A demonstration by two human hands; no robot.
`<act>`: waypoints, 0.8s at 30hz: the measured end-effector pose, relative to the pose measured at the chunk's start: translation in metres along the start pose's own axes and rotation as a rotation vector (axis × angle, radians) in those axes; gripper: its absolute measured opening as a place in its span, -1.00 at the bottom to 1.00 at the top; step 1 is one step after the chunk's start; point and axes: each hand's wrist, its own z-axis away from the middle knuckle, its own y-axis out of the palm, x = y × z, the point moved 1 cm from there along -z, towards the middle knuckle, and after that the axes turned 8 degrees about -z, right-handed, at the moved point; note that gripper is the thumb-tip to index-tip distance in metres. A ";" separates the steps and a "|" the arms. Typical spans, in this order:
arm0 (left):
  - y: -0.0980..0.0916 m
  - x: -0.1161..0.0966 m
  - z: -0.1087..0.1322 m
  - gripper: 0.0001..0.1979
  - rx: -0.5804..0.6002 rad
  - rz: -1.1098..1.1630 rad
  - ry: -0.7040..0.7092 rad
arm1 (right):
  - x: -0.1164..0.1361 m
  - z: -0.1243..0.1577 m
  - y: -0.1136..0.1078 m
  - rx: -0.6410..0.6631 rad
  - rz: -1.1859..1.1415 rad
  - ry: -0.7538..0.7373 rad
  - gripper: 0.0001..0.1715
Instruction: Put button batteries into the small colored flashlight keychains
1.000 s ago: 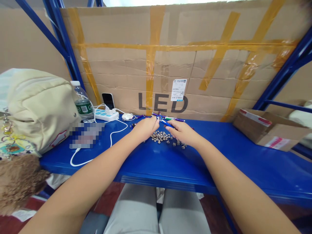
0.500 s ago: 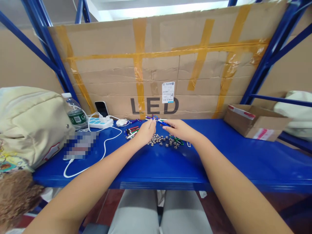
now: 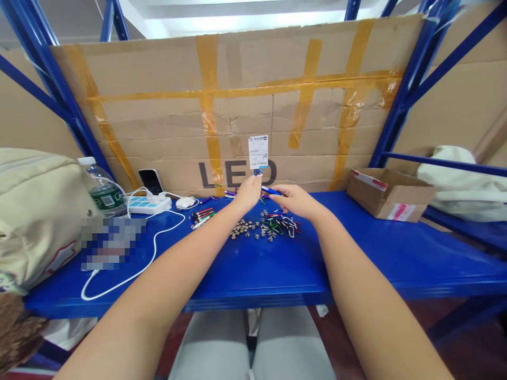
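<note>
My left hand (image 3: 249,194) is closed in a pinch above the middle of the table. A small blue carabiner (image 3: 259,172) sticks up from its fingertips. Facing it, my right hand (image 3: 296,201) is closed on a slim blue tube (image 3: 271,190), like a small pen torch, whose left end reaches my left fingertips. Whether tube and carabiner are joined I cannot tell. Below the hands lie several button cells (image 3: 240,228) and small metal pieces (image 3: 265,235). Coloured carabiners (image 3: 291,228) lie to their right. Red, green and silver tubes (image 3: 203,216) rest left of my left wrist.
A white power strip (image 3: 148,205), cables, a water bottle (image 3: 103,192) and a cream bag (image 3: 43,211) occupy the table's left side. An open cardboard box (image 3: 390,195) stands at the right. Behind the blue table (image 3: 253,279) rises a taped cardboard panel (image 3: 166,126).
The view has shifted to the right. Both hands have risen slightly with the blue carabiner and tube, and more carabiners show below my right hand.
</note>
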 end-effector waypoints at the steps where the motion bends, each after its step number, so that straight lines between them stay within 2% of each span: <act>1: 0.000 -0.001 -0.002 -0.64 0.040 -0.057 0.012 | -0.001 0.000 -0.004 -0.037 0.039 -0.002 -0.69; 6: 0.014 -0.002 0.000 -0.62 0.211 -0.172 0.082 | -0.017 0.000 -0.028 -0.161 0.385 -0.018 -0.77; 9: 0.026 0.000 0.006 -0.64 0.281 -0.229 0.139 | -0.030 0.000 -0.039 -0.265 0.560 0.049 -0.76; 12: 0.038 0.003 0.012 -0.69 0.358 -0.357 0.216 | -0.035 0.001 -0.044 -0.371 0.569 0.083 -0.73; 14: 0.045 0.005 0.015 -0.68 0.392 -0.496 0.268 | -0.034 0.001 -0.042 -0.356 0.502 0.078 -0.75; 18: 0.043 0.008 0.020 -0.74 0.314 -0.598 0.299 | -0.027 0.001 -0.033 -0.221 0.326 0.138 -0.80; 22: 0.014 0.012 0.029 -0.72 0.101 -0.580 0.277 | -0.020 0.001 -0.022 -0.089 0.180 0.224 -0.77; 24: -0.004 0.017 0.036 -0.68 0.040 -0.584 0.338 | -0.017 0.001 -0.015 0.026 0.106 0.224 -0.74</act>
